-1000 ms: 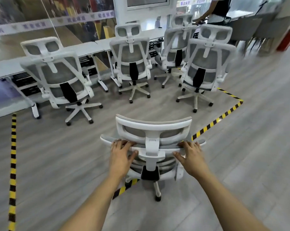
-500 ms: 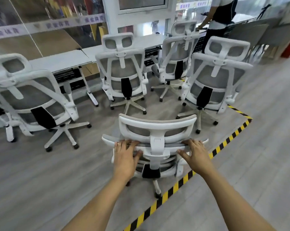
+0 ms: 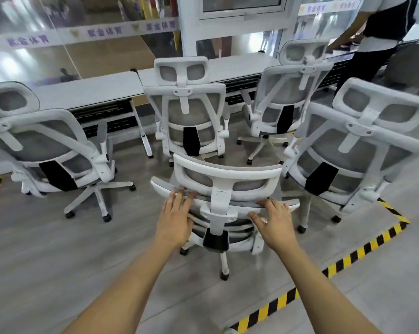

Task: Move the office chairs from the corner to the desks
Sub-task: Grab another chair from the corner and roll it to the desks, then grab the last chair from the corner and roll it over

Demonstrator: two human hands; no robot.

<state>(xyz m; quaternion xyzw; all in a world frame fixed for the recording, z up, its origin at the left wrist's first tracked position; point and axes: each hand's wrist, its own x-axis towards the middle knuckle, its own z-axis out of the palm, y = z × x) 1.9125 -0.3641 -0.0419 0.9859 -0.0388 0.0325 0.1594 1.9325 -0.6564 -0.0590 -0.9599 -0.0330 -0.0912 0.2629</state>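
Note:
A white office chair (image 3: 224,179) with grey mesh stands right in front of me, its back facing me. My left hand (image 3: 176,219) grips the left side of its backrest top, and my right hand (image 3: 274,221) grips the right side. Long white desks (image 3: 90,89) run along the glass wall behind. Another chair (image 3: 188,112) sits at the desks straight ahead, very close to the headrest of the one I hold.
More white chairs stand around: one at left (image 3: 47,150), one at back right (image 3: 290,90), one close on the right (image 3: 358,150). Yellow-black floor tape (image 3: 348,256) runs diagonally at lower right. A person (image 3: 377,42) stands at the far right desk.
The chair in my hands has rolled forward across the tape line toward the desks. The other chairs now appear much closer on all sides.

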